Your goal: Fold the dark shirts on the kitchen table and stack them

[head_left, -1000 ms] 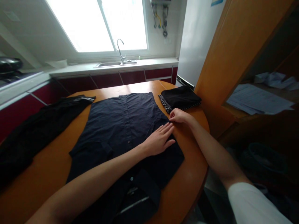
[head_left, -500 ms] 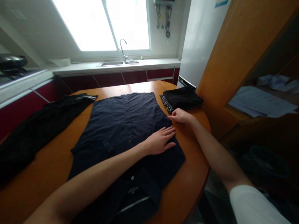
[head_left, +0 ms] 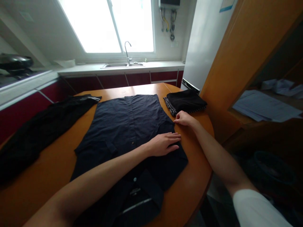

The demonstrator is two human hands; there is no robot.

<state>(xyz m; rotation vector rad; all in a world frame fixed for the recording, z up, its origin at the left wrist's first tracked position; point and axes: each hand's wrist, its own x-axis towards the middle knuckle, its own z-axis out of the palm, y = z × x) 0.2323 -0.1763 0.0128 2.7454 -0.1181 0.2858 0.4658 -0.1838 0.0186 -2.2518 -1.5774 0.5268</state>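
A dark navy button-up shirt (head_left: 118, 119) lies spread front side up on the wooden table (head_left: 189, 183), its collar towards me. Across its right part rests my left hand (head_left: 163, 144), flat with fingers stretched out to the right. My right hand (head_left: 186, 119) is closed in a pinch on the shirt's right edge, at the tip of the sleeve. My left forearm covers part of the shirt's lower front.
A folded stack of black clothes (head_left: 186, 101) sits at the table's far right. Another black garment (head_left: 47, 129) with white stripes stretches along the left side. Behind are a counter with a sink (head_left: 115, 65), a fridge (head_left: 201, 41) and a shelf with papers (head_left: 267, 105).
My left hand's fingers have drawn closer together and shifted slightly right. The right hand keeps its pinch at the shirt's edge. The whole view has moved a little.
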